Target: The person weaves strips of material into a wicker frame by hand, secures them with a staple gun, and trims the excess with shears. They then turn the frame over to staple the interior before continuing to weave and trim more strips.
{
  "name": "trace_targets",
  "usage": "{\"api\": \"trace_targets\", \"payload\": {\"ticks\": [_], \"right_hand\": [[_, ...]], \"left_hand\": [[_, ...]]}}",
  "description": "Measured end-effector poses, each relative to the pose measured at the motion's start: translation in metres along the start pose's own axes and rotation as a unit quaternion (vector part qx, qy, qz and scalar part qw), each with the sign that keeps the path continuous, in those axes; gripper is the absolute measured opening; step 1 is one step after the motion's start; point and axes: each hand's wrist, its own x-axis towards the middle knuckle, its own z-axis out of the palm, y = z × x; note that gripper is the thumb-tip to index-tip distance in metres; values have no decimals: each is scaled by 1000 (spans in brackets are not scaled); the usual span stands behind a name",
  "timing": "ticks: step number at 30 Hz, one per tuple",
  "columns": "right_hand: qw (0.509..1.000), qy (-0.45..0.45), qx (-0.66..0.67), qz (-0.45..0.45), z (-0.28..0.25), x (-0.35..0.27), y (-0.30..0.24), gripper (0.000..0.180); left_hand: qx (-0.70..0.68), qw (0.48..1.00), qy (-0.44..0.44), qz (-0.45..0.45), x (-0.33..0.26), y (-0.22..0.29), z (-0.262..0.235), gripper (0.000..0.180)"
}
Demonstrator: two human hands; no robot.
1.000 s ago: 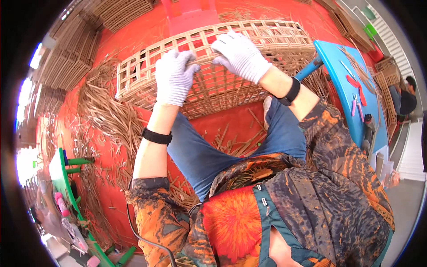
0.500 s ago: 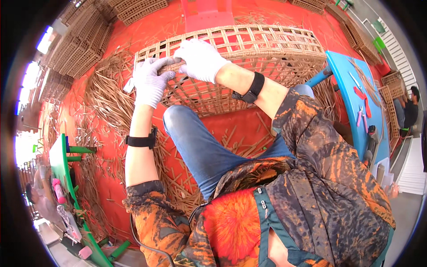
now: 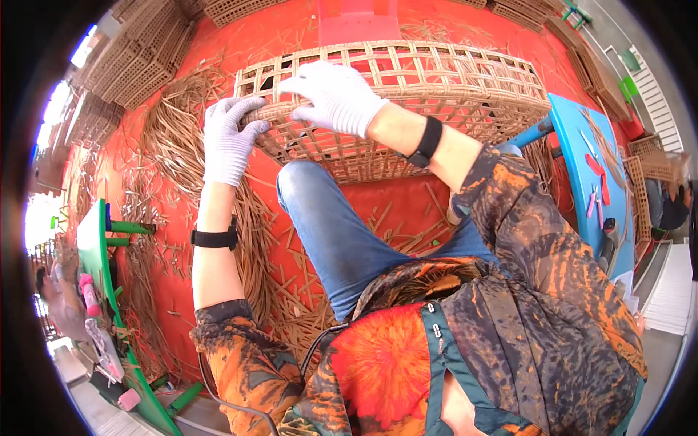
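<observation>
The red floor mat [image 3: 378,196] fills most of your view, littered with loose rattan strips [image 3: 182,167], and on it the open-lattice rattan basket [image 3: 451,80] lies just past your bent knee; it now sits more centred and closer than half a second ago, when it ran toward the upper right. To your right stands the blue table [image 3: 582,167] with red-handled tools on it, to your left the green stool [image 3: 98,269]. Your left hand [image 3: 227,139], in a white glove, has shifted to the basket's near left corner, its fingers curled shut around the woven rim there. Your right hand [image 3: 331,94], also gloved, has moved from the corner onto the top of the rim beside the left one, lying palm down with fingers spread loosely, pressing on the weave rather than clamping it.
</observation>
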Motion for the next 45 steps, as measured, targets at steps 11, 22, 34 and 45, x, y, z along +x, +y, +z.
{"api": "trace_targets", "payload": {"ticks": [11,22,34,45], "right_hand": [[994,12,-81,-75,10,1,-18,23],[984,10,-149,99,-81,-31,122,35],[961,-225,-123,100,-84,12,93,41],[962,-215,-169,20,-71,22,76,24]], "left_hand": [[-36,999,20,-18,-11,6,2,34],[-236,952,23,-193,-4,8,-11,23],[-113,960,-242,-89,96,3,27,37],[-117,974,-171,-93,88,-1,39,29]]}}
